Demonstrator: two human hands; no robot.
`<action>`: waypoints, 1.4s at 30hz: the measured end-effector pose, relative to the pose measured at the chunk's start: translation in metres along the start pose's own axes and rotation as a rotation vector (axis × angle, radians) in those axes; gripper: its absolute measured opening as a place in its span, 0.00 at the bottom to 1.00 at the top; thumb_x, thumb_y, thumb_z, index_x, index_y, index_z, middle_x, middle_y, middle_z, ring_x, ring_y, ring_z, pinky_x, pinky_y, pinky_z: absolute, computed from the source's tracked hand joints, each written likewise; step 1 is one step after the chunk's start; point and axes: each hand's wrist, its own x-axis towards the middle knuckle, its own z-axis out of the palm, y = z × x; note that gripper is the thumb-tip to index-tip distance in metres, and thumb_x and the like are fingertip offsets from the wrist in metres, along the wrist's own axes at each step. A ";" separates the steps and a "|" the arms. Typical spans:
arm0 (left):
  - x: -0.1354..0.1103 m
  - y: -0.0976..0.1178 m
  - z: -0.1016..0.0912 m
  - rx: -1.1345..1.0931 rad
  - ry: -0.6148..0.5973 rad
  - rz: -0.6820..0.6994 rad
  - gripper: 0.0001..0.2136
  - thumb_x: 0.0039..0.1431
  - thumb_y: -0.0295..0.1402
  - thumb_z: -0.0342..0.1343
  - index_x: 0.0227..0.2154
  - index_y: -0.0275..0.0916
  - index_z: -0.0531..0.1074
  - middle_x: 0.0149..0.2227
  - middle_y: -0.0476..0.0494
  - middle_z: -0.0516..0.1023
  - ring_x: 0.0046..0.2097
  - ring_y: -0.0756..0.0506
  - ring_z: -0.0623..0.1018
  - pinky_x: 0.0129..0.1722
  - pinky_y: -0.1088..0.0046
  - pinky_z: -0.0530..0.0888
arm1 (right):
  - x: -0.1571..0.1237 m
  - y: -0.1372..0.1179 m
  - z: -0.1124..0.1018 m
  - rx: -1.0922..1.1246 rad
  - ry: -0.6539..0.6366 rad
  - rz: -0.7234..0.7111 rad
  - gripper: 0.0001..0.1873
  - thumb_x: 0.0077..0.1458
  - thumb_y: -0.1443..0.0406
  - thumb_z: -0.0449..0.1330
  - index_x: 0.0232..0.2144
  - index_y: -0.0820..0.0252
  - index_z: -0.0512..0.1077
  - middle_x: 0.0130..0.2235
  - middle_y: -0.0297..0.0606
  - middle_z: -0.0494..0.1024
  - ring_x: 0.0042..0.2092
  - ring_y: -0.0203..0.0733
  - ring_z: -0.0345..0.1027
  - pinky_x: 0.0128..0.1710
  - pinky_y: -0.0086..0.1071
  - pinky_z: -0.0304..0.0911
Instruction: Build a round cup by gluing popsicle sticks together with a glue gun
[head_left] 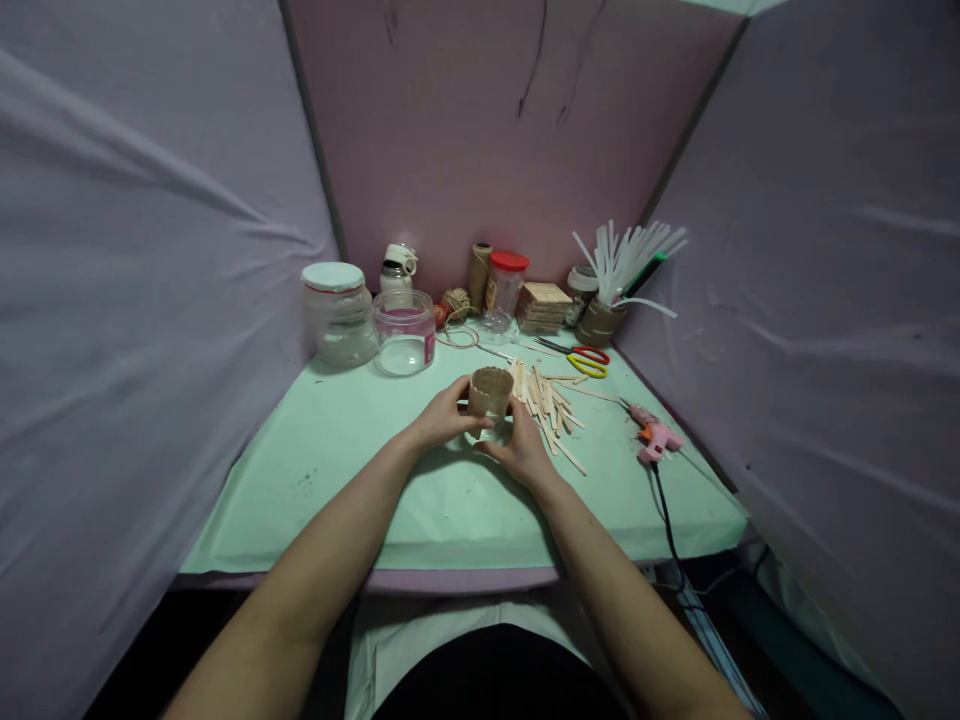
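Both hands hold a small cup (490,388) a little above the table's middle. It has a brownish wall with a notched, uneven rim, and its lower part looks clear. My left hand (444,415) is closed on its left side, thumb across the front. From the right, my right hand (523,445) grips the cup with fingers and thumb around its side and base. Just right of the cup lies a loose pile of flat wooden craft sticks (551,405). The cup's far side and some fingertips are hidden.
A pink glue gun (660,438) with a black cord lies at the right. Behind the sticks are scissors (589,360). Along the back stand a lidded jar (337,320), an open jar (405,340), twine (456,303), a red-lidded jar (504,290), wooden squares (543,307) and glue sticks (630,260).
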 end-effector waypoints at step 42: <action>-0.046 0.036 0.039 0.103 0.353 0.223 0.07 0.55 0.37 0.59 0.31 0.39 0.77 0.29 0.45 0.75 0.30 0.48 0.71 0.34 0.70 0.68 | -0.054 -0.026 -0.057 0.531 0.057 0.324 0.16 0.59 0.52 0.55 0.28 0.57 0.65 0.25 0.29 0.65 0.26 0.34 0.56 0.27 0.29 0.54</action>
